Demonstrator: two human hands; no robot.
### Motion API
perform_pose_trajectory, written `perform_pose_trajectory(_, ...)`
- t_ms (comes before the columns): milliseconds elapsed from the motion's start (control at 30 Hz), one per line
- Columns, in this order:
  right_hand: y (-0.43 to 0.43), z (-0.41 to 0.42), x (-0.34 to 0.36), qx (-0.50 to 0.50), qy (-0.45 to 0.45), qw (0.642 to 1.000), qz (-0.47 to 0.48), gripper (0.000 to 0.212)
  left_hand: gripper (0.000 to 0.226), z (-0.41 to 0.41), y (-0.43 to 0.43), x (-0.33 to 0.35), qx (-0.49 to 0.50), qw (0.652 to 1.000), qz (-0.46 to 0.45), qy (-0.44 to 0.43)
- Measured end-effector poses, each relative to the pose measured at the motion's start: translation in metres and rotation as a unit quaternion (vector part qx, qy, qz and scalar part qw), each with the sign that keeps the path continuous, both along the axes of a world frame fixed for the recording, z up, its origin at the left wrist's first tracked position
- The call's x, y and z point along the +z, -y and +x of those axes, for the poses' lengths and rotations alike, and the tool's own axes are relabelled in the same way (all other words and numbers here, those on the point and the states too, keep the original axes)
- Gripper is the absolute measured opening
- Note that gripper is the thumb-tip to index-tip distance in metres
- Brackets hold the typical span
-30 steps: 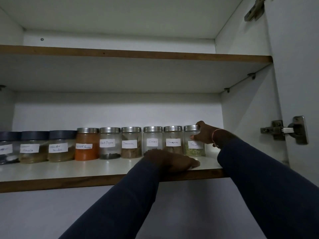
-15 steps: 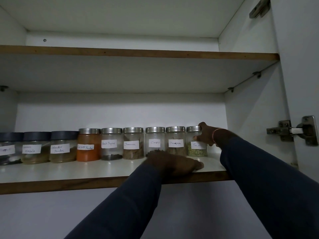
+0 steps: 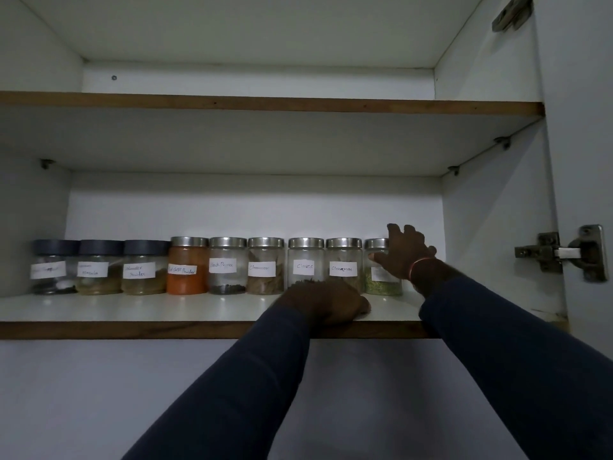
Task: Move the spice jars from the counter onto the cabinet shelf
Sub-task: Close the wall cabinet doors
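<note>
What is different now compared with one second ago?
The right hand has opened and seems to have let go of the rightmost jar. The left hand still rests on the shelf; the jar row has not moved.

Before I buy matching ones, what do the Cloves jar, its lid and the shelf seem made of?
Cloves jar: clear glass or hard plastic; the contents show through. Its lid: likely brushed metal, grey with a soft sheen. Shelf: glossy white laminate, showing faint reflections; the brown front edge suggests wood or board.
</note>
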State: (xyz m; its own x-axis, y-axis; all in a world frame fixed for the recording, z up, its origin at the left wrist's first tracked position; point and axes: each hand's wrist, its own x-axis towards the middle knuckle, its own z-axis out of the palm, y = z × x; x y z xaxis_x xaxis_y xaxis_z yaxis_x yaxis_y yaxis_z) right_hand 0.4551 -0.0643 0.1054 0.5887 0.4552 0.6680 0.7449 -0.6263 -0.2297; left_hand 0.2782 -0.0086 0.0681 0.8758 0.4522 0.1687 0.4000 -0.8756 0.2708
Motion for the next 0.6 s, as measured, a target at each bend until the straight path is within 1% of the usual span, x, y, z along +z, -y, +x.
perform_pose_trajectory(33,0.002,-0.009,-0.002,0.004,0.031,0.999,-0.008,0.069,0.046,-0.003,0.001,-0.001,0.011,1.0,0.003,0.022)
perform_pose_trajectory(100,0.005,-0.033,-0.009,0.05,0.064,0.996,-0.031,0.053,0.042,-0.013,0.005,-0.002,0.031,0.998,0.018,0.053)
perform_pose_trajectory(200,0.013,-0.072,-0.021,0.141,0.051,0.984,-0.094,0.036,0.043,-0.031,0.018,-0.004,0.034,0.996,0.048,0.061)
perform_pose_trajectory(267,0.022,-0.1,-0.026,0.176,0.067,0.973,-0.136,0.03,0.039,-0.047,0.028,-0.005,0.015,0.996,0.061,0.07)
perform_pose_trajectory(367,0.037,-0.141,-0.029,0.183,0.113,0.962,-0.171,0.019,0.034,-0.081,0.034,-0.009,-0.017,0.992,0.092,0.079)
perform_pose_trajectory(433,0.037,-0.171,-0.031,0.191,0.131,0.958,-0.171,0.017,0.032,-0.114,0.028,-0.014,-0.026,0.99,0.104,0.097)
perform_pose_trajectory(500,0.029,-0.21,-0.032,0.207,0.129,0.955,-0.166,0.02,0.031,-0.154,0.015,-0.024,-0.02,0.986,0.129,0.105)
perform_pose_trajectory(567,0.015,-0.253,-0.032,0.236,0.137,0.949,-0.159,0.025,0.031,-0.2,0.001,-0.035,-0.001,0.978,0.186,0.093)
perform_pose_trajectory(600,0.008,-0.275,-0.032,0.251,0.149,0.944,-0.152,0.026,0.032,-0.225,-0.005,-0.038,0.011,0.968,0.234,0.092)
